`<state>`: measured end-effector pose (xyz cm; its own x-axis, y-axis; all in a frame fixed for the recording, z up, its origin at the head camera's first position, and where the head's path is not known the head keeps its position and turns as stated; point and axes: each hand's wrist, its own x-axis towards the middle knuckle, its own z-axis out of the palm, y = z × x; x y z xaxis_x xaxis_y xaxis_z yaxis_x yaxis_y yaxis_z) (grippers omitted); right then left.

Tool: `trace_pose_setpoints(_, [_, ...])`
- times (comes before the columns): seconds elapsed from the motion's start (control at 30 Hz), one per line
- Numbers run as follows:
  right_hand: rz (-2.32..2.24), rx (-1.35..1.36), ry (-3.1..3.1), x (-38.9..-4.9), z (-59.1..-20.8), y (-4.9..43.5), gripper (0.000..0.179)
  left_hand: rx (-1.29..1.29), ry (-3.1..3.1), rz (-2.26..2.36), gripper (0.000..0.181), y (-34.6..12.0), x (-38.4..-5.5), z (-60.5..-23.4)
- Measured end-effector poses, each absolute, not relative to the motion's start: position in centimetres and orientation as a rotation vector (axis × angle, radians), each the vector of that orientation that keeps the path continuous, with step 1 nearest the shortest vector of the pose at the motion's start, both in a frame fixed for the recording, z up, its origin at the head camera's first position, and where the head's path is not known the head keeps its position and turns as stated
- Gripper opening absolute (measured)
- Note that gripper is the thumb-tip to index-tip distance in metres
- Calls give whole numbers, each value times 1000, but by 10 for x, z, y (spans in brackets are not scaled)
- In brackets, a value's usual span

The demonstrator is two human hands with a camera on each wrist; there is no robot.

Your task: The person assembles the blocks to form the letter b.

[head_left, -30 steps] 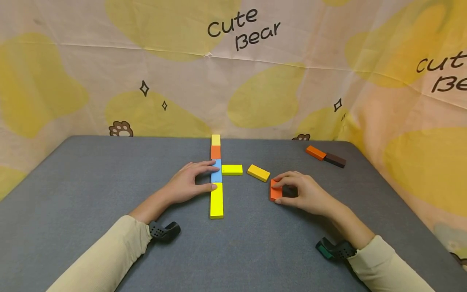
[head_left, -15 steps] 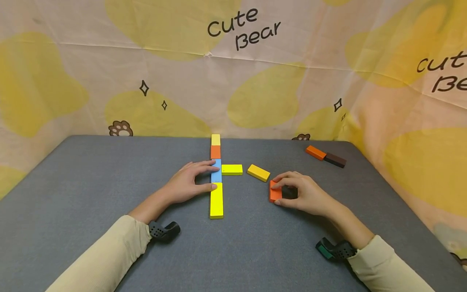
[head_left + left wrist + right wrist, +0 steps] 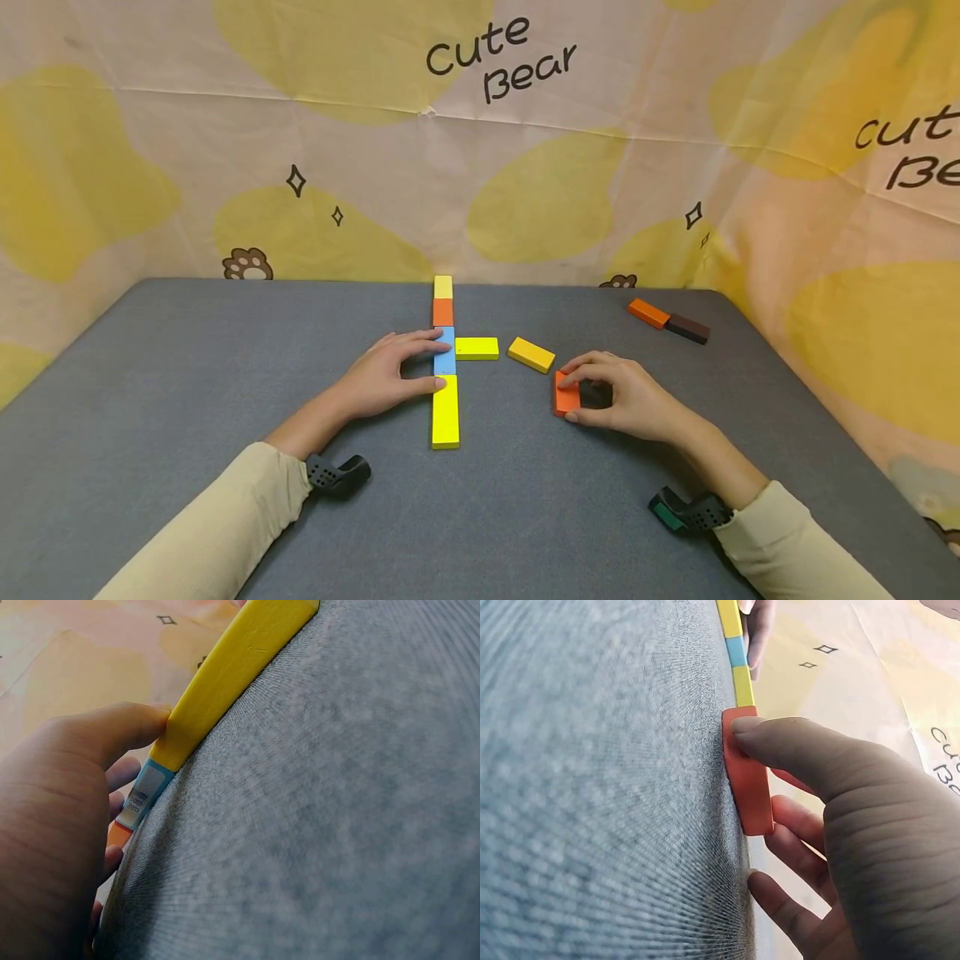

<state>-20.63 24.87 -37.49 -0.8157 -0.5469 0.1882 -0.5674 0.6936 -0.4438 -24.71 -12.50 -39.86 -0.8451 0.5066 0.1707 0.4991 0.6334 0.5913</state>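
Observation:
In the head view, my left hand (image 3: 386, 375) rests at a row of blocks. Its fingertips lie on the blue block (image 3: 447, 360) and the thumb tip touches the corner of a long yellow block (image 3: 446, 417). My right hand (image 3: 637, 396) pinches a red-orange block (image 3: 566, 396) between thumb and fingers, low at the table. In the right wrist view the thumb presses on the near side of that block (image 3: 748, 780). Beyond the blue block, an orange block (image 3: 443, 312) and a pale yellow block (image 3: 443, 287) continue the row.
A bright yellow block (image 3: 477, 348) sticks out rightward from the blue one. Between it and my right hand lies a golden yellow block (image 3: 532, 355), set at a slant. At the back right, an orange block (image 3: 648, 313) meets a dark brown block (image 3: 687, 328). A patterned cloth (image 3: 375, 167) hangs behind the table (image 3: 225, 367).
The red-orange block in my right hand has shifted very slightly left and toward me. My left hand and the other blocks have stayed put.

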Motion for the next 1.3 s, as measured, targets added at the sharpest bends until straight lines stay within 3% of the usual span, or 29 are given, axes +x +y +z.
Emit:
trace_pose_setpoints(0.53, [845, 753, -2786, -219, -354, 285, 28, 865, 2831, 1023, 56, -124, -247, -399])
trace_pose_setpoints(1.0, [763, 230, -2908, -248, -343, 334, 48, 878, 2835, 1021, 57, -122, -246, -400])
trace_pose_setpoints(1.3, [755, 60, -2812, -256, -357, 357, 45, 878, 2840, 1018, 56, -125, -245, -399])
